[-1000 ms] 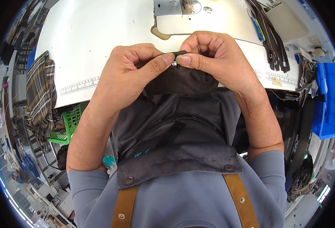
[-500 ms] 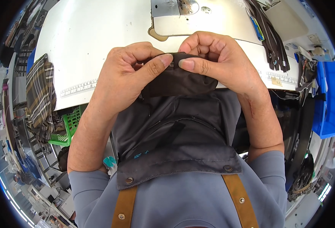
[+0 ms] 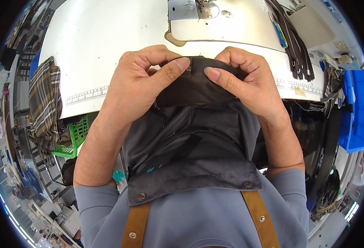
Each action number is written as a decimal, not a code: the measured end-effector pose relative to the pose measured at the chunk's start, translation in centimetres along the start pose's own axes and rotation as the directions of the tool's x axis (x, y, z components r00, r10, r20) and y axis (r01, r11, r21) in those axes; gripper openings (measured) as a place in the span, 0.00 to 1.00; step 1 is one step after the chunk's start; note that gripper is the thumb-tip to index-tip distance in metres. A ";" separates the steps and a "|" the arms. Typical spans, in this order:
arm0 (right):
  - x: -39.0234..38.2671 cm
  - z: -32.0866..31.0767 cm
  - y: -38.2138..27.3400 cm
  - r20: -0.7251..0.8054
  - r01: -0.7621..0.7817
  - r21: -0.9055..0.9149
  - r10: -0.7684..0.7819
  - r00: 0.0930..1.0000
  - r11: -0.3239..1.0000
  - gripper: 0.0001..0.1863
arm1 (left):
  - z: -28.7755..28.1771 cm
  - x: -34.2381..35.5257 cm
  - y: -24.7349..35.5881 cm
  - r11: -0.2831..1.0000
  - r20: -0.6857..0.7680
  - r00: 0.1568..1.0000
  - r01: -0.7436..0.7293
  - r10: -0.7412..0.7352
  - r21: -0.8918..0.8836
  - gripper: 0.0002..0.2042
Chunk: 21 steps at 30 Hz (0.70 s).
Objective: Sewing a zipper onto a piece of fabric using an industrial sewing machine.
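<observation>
1. Around us a workshop bends along the rim of the view, with shelving and a metal frame [image 3: 45, 165] at the left, too small and warped to tell much more of
2. Before us stands a white table [image 3: 91, 45] with a printed ruler strip [image 3: 87, 95] along its near edge; at its far side we see a metal plate [image 3: 184, 10] of a sewing machine
3. To the right on the table we have dark zippers [image 3: 299, 58] with metal teeth, and just beside them a blue-and-yellow tool [image 3: 279, 35]
4. At the left, plaid cloth [image 3: 45, 99] hangs by the table, near a green basket [image 3: 80, 130]; well to the right is a blue bin [image 3: 351, 124]
5. Between our hands, over the table's near edge and above our dark apron [image 3: 194, 173], we hold a dark brown fabric piece [image 3: 200, 89]
6. Our left hand [image 3: 142, 76] pinches its upper edge, thumb in front and fingers behind, the thumb tip just beside a small shiny bit [image 3: 189, 68]
7. Our right hand [image 3: 248, 78] grips the fabric farther right, thumb laid across the front and fingers curled behind, the two thumb tips apart
</observation>
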State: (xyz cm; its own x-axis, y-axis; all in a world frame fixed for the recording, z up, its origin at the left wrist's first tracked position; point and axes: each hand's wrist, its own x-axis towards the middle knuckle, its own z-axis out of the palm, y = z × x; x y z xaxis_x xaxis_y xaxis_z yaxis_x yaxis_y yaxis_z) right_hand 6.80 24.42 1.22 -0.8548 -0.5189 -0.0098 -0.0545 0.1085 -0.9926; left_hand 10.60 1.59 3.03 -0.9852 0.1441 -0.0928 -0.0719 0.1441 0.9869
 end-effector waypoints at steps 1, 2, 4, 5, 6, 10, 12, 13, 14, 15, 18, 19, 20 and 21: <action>0.0 0.0 0.1 0.006 0.004 -0.005 -0.004 1.000 1.000 0.10 | -0.1 0.0 0.0 1.000 -0.001 1.000 -0.001 0.001 0.000 0.10; 0.1 0.0 0.1 0.007 0.005 -0.005 -0.005 1.000 1.000 0.10 | -0.1 0.0 0.1 1.000 0.008 1.000 0.004 -0.004 -0.007 0.10; 0.2 0.2 0.1 -0.006 0.037 0.003 -0.037 0.999 0.999 0.10 | -0.1 0.0 0.2 1.000 0.017 1.000 0.008 -0.008 -0.014 0.11; 0.2 0.2 0.1 -0.005 0.037 0.002 -0.037 0.999 0.999 0.10 | -0.1 0.0 0.3 0.999 0.027 0.999 0.029 -0.028 -0.039 0.11; 0.2 0.2 0.1 0.000 0.026 0.005 -0.026 1.000 1.000 0.10 | -0.2 0.0 0.3 0.997 0.038 0.998 0.050 -0.048 -0.064 0.11; 0.4 0.2 -0.1 0.014 -0.017 0.015 0.017 1.000 1.000 0.11 | -0.4 0.0 0.1 0.995 0.056 0.998 0.036 -0.031 -0.092 0.11; 0.6 0.3 -0.1 0.011 -0.004 0.007 0.004 1.000 1.000 0.11 | -0.3 0.0 0.2 0.995 0.067 0.997 0.053 -0.047 -0.086 0.11; 0.7 0.4 -0.1 0.009 0.009 0.000 -0.009 1.000 1.000 0.12 | -0.3 0.0 0.2 0.995 0.068 0.997 0.052 -0.047 -0.087 0.11; 0.8 0.5 -0.2 0.010 0.009 0.001 -0.010 1.000 1.000 0.12 | -0.3 0.0 0.1 0.995 0.071 0.997 0.045 -0.039 -0.092 0.11; 0.9 0.6 -0.4 0.012 0.018 0.016 -0.018 1.000 1.000 0.12 | -0.3 0.1 0.1 0.995 0.075 0.997 0.038 -0.031 -0.098 0.11; 1.1 0.8 -0.2 0.004 0.056 0.016 -0.056 0.998 0.998 0.11 | -0.3 0.0 0.1 0.995 0.077 0.997 0.033 -0.026 -0.094 0.11; 1.1 0.9 0.0 -0.007 0.085 0.001 -0.085 0.996 0.996 0.11 | -0.3 0.0 0.1 0.995 0.077 0.997 0.032 -0.025 -0.094 0.11; 1.2 0.9 0.1 -0.007 0.086 0.001 -0.086 0.996 0.996 0.11 | -0.3 0.0 0.1 0.995 0.073 0.997 0.041 -0.035 -0.093 0.11; 1.3 1.0 0.1 -0.014 0.106 0.000 -0.106 0.994 0.994 0.11 | -0.4 -0.1 0.1 0.994 0.070 0.997 0.050 -0.044 -0.093 0.10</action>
State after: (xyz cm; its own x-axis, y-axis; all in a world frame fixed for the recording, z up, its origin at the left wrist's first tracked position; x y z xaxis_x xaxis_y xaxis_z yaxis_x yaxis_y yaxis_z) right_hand 6.23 22.93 0.97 -0.8511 -0.5158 0.0973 -0.1449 0.0528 -0.9880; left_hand 10.61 1.24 3.13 -0.9677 0.2062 -0.1452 -0.1356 0.0600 0.9889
